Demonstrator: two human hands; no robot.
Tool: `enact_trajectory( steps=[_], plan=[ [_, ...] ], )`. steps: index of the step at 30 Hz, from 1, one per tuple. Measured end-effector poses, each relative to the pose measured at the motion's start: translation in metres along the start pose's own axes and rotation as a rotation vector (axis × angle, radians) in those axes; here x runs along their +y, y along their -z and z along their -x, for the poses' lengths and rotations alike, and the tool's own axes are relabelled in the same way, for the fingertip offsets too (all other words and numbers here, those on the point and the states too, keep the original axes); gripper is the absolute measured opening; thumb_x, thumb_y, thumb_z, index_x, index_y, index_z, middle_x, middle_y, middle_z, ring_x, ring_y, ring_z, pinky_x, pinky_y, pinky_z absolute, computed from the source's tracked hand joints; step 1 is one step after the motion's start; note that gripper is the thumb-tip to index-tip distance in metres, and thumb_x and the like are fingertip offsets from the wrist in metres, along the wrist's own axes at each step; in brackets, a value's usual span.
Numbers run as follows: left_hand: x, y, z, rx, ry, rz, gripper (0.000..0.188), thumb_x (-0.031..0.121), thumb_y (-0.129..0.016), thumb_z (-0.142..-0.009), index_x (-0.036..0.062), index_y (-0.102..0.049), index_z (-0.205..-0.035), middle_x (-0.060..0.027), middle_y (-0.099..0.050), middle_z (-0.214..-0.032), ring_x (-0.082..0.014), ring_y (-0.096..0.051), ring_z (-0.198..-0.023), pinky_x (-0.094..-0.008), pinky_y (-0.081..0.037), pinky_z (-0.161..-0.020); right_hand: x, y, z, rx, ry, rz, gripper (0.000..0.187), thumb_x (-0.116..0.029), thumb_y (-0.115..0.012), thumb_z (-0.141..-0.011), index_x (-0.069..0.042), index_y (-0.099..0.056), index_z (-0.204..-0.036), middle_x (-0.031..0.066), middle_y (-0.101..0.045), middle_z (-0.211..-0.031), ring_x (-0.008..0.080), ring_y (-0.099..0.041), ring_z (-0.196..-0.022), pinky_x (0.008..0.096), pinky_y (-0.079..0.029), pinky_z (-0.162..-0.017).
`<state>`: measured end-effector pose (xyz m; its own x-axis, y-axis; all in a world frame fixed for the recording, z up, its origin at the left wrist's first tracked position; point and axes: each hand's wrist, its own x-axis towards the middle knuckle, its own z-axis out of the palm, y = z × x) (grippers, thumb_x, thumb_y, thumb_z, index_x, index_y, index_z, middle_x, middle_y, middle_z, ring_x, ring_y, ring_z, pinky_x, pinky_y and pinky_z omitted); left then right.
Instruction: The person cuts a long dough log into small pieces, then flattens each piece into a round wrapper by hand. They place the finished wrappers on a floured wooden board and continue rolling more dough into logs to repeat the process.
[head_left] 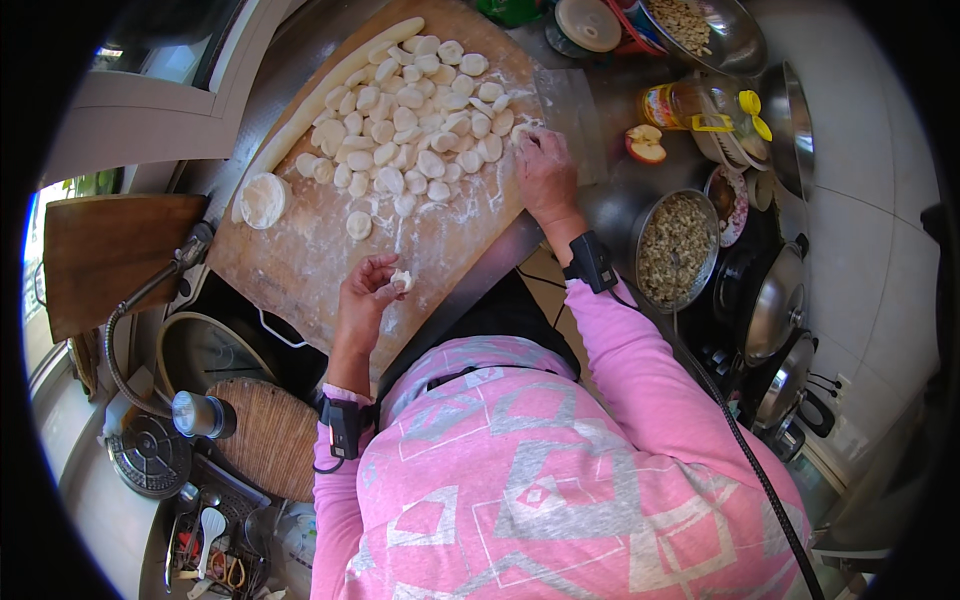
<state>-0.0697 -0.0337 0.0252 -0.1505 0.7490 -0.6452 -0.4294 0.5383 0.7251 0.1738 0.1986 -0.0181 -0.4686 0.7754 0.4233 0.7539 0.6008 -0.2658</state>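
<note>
My left hand [362, 305] is closed in a pinch on a small piece of dough [402, 281], over the near part of the floured wooden board [290, 240]. At the board's right edge, my right hand [546, 175] has its fingers bent down around a pale dough piece [520, 131], partly hidden by them. Between and beyond my hands lies a wide spread of small flattened dough pieces [405, 118], dusted with flour. One dough disc [359, 225] sits apart, closer to me. Along the board's left side runs a long dough rope [330, 105].
A round white floury container [264, 201] stands on the board's left. To the right are a bowl of chopped filling [677, 250], a cut apple [646, 144], an oil bottle [690, 106] and a metal bowl [735, 40]. A flexible tap [120, 330] rises at left.
</note>
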Motion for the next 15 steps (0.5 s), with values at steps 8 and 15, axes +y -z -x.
enact_trajectory(
  steps=[8, 15],
  plan=[
    [-0.002, 0.001, 0.001, 0.006, 0.007, 0.007, 0.036, -0.006, -0.067, -0.085, 0.0004, -0.061, -0.12, -0.0041, -0.067, -0.093, -0.0132, -0.064, -0.083, -0.0273, -0.053, -0.074, -0.004, -0.001, -0.001, -0.054, -0.152, 0.039, 0.014, -0.01, -0.067, -0.082, -0.006, -0.063, -0.095, 0.0118, -0.063, -0.104, 0.0326, -0.062, -0.095, 0.0422, -0.054, -0.082],
    [-0.001, 0.002, 0.002, 0.004, -0.016, -0.005, 0.036, -0.004, -0.066, -0.085, -0.0019, -0.059, -0.121, -0.0061, -0.068, -0.093, -0.0146, -0.065, -0.08, -0.0281, -0.053, -0.074, -0.007, 0.009, -0.004, 0.035, -0.387, -0.218, 0.017, -0.008, -0.063, -0.085, -0.006, -0.061, -0.102, 0.015, -0.061, -0.108, 0.0374, -0.061, -0.097, 0.0453, -0.053, -0.082]
  ],
)
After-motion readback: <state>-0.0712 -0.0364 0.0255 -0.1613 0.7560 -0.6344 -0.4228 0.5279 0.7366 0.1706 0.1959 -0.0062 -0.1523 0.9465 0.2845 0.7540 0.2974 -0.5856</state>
